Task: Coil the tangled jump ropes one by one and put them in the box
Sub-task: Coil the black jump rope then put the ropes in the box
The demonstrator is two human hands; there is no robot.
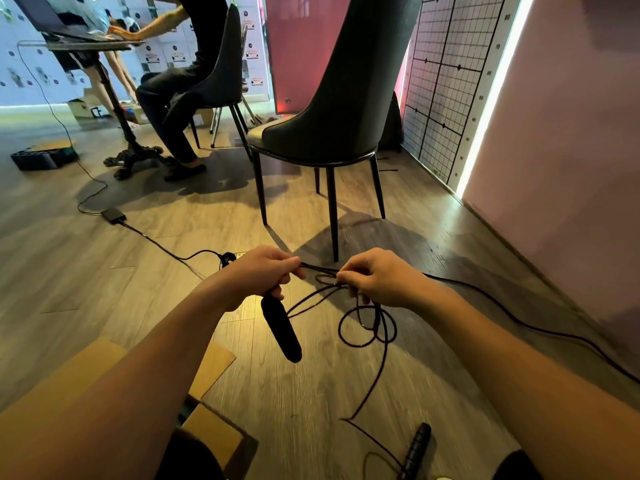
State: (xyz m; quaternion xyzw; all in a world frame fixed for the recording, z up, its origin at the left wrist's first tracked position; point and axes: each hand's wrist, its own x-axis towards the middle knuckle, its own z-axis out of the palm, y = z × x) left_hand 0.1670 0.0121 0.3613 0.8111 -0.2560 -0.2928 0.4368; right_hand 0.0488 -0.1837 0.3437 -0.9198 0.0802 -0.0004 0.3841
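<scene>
Left grip [263,275] closed round the top of the black handle [280,330], which hangs below it. Right grip [377,277] pinches jump rope [339,327] strands just beside, likely picking the tangle apart. Box [211,367] lies below the left grip.

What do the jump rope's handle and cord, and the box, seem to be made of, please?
The handle looks like matte black foam or rubber: dull, with no glints. The cord seems to be thin dark plastic or coated wire, since it holds springy loops. The box looks like plain brown cardboard, with flat matte flaps.
</scene>
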